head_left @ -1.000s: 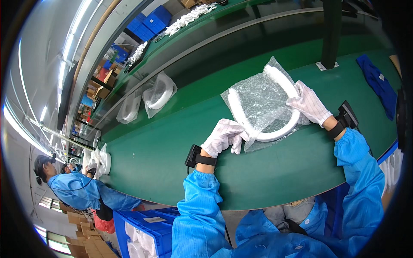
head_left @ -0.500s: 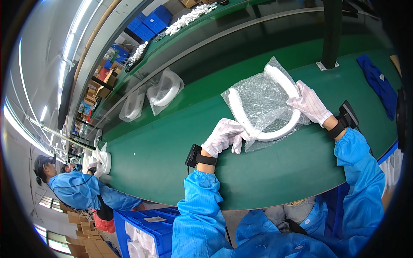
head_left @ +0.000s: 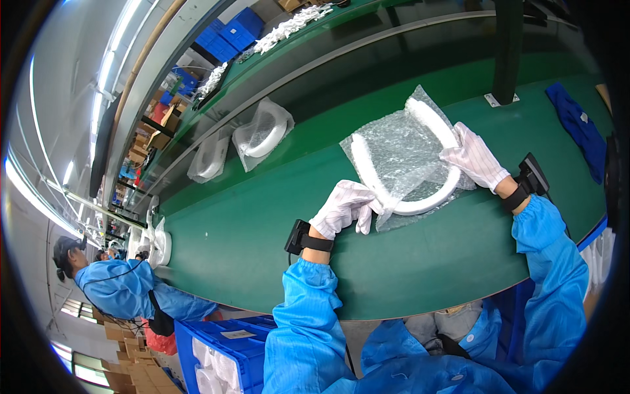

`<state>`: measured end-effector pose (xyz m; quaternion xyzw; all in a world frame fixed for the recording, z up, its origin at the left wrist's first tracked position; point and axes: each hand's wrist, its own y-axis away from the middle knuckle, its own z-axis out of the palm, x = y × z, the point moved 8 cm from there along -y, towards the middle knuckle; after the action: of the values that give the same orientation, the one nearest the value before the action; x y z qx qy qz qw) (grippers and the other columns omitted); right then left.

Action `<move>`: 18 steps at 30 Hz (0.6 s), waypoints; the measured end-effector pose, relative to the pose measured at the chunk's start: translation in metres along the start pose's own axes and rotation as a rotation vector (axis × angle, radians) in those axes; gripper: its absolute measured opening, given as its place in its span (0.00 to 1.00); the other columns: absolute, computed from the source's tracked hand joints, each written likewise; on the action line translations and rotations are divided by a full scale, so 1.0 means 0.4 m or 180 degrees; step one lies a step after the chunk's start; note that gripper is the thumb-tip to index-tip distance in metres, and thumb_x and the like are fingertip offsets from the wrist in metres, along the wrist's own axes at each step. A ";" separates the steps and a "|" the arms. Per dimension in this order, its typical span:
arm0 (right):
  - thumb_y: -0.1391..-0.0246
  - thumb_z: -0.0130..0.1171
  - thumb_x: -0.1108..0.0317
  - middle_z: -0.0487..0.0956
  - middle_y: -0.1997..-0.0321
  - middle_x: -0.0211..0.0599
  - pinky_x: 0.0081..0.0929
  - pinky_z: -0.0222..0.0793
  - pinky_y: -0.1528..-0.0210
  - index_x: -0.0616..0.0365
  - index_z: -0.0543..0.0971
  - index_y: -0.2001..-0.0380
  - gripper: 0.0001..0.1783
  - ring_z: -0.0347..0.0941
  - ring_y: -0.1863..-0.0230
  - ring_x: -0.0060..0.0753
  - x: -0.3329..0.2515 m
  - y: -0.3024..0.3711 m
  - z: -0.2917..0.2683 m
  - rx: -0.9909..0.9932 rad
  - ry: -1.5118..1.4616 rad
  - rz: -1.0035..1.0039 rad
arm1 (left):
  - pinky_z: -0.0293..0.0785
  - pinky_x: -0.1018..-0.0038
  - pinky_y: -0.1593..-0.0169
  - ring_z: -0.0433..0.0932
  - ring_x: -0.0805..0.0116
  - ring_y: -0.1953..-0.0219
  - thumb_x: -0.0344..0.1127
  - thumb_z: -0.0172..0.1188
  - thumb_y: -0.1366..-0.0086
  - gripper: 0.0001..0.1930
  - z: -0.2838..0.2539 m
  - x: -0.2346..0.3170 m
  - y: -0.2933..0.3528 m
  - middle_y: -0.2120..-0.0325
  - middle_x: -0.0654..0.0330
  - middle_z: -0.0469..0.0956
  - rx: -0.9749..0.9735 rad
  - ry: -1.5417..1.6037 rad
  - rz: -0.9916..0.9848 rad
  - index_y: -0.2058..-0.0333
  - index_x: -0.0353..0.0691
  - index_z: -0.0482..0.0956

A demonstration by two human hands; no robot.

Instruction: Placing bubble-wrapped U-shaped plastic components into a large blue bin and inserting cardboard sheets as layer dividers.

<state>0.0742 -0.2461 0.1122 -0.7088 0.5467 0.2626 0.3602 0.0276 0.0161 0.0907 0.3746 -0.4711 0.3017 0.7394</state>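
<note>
1. Two far bagged parts (head_left: pixel 264 139) now further right than earlier; white U-shaped part (head_left: pixel 367 167) unmoved, in clear bag (head_left: pixel 403 148) on tabletop (head_left: pixel 275 249).
2. Left hand (head_left: pixel 344 207) pinches bag, near left; right hand (head_left: pixel 477 159) on right side, can't tell if gripping.
3. Blue crate (head_left: pixel 252 354), near left, cut off.

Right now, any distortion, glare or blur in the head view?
Head view: fisheye curves the near edge of the green tabletop and blacks out the corners; head view: bright glints speckle the clear crinkled plastic bag over the U-shaped white piece, and the white ceiling tube lights look blown out; head view: the white-gloved left hand and white-gloved right hand show no obvious blur.
</note>
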 end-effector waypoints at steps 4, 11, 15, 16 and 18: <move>0.53 0.65 0.56 0.72 0.75 0.60 0.41 0.68 0.68 0.68 0.67 0.68 0.25 0.71 0.70 0.65 -0.018 0.000 -0.006 0.0115 0.0020 -0.0166 | 0.68 0.74 0.86 0.73 0.62 0.90 0.37 0.58 0.38 0.16 0.005 0.004 0.002 0.90 0.54 0.72 -0.0039 0.0016 0.0025 0.73 0.25 0.80; 0.54 0.66 0.57 0.71 0.74 0.59 0.40 0.68 0.67 0.68 0.67 0.67 0.25 0.71 0.70 0.62 -0.019 0.005 -0.009 0.0287 0.0078 -0.0327 | 0.68 0.75 0.86 0.73 0.62 0.90 0.37 0.58 0.38 0.16 0.002 0.001 0.000 0.90 0.54 0.72 -0.0041 -0.0041 0.0019 0.73 0.25 0.80; 0.54 0.65 0.56 0.68 0.71 0.56 0.37 0.65 0.63 0.70 0.65 0.67 0.28 0.63 0.70 0.53 -0.012 -0.001 0.000 -0.0114 -0.0018 0.0149 | 0.68 0.75 0.86 0.73 0.62 0.90 0.36 0.58 0.38 0.16 0.005 0.005 0.005 0.90 0.54 0.72 -0.0028 -0.0061 -0.0020 0.73 0.25 0.80; 0.54 0.65 0.56 0.68 0.71 0.56 0.37 0.65 0.63 0.70 0.65 0.67 0.28 0.63 0.70 0.53 -0.009 0.000 0.000 -0.0112 -0.0018 0.0150 | 0.68 0.74 0.86 0.73 0.62 0.90 0.36 0.58 0.38 0.15 0.005 0.005 0.005 0.90 0.54 0.72 -0.0014 -0.0047 0.0006 0.73 0.24 0.80; 0.53 0.65 0.55 0.68 0.72 0.55 0.37 0.65 0.63 0.70 0.65 0.66 0.28 0.63 0.71 0.51 -0.011 0.000 -0.004 -0.0018 -0.0061 -0.0028 | 0.68 0.74 0.86 0.72 0.62 0.90 0.36 0.58 0.38 0.15 0.005 0.005 0.003 0.90 0.54 0.72 0.0006 -0.0033 0.0034 0.73 0.24 0.80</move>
<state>0.0730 -0.2448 0.1163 -0.7096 0.5394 0.2693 0.3646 0.0264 0.0155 0.0936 0.3743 -0.4766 0.3042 0.7350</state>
